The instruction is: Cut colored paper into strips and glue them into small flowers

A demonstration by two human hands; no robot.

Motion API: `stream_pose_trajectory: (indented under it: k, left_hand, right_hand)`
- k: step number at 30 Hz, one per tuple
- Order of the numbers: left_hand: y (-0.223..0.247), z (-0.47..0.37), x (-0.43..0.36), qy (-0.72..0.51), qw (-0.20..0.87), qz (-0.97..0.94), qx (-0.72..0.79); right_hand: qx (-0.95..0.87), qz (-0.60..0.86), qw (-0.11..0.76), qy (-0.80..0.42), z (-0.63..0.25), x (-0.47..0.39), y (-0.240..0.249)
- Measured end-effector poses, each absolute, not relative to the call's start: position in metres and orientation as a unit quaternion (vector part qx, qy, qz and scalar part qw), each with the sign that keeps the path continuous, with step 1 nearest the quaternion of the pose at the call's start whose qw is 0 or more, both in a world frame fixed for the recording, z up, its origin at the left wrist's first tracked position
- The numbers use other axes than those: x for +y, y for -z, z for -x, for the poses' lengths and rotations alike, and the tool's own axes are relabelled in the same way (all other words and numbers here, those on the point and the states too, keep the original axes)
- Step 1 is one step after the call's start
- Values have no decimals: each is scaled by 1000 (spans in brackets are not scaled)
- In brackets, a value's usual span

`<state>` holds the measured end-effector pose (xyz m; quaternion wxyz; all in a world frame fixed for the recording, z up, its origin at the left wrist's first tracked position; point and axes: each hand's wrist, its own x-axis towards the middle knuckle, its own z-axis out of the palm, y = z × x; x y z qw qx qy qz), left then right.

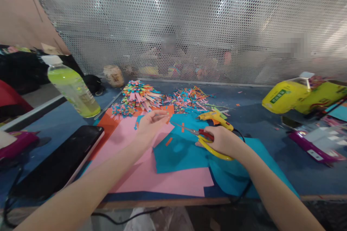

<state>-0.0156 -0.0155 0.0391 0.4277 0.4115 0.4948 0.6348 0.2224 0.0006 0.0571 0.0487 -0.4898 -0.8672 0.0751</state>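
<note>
My right hand (223, 140) is closed round the handles of a pair of scissors (214, 148), yellow and red. The blades point left, over a blue paper sheet (181, 155). My left hand (151, 122) is left of the scissor tips, above the paper, its fingertips pinched together; anything between them is too small to make out. Small orange paper strips (168, 141) rest on the blue sheet. Beneath are a pink sheet (130, 177) and an orange sheet (107, 130). A yellow glue gun (215, 117) lies just beyond my right hand.
Behind the sheets stand a cone of folded paper pieces (139, 95) and a heap of paper scraps (189, 97). A drink bottle (74, 88) and a black phone (62, 158) are on the left. Yellow bottle (284, 95) and purple device (311, 148) sit right. Perforated metal panel (189, 18) closes the back.
</note>
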Motion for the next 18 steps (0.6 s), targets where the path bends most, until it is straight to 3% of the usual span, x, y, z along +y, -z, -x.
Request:
stream_pose_trajectory:
  k: [4, 9, 14, 18]
  left_hand:
    - [-34, 25, -9, -560, 409, -502, 517]
    - [-27, 25, -5, -547, 331, -549, 538]
    - [-36, 19, -13, -591, 296, -538, 523]
    - [-54, 20, -22, -646, 258, -516, 500]
  right_hand:
    - [-821, 570, 27, 17, -224, 4, -48]
    - [-782, 621, 44, 26, -221, -1, -38]
    - [-773, 622, 102, -72, -214, -8, -45]
    - [-780, 580, 81, -220, -201, -7, -61]
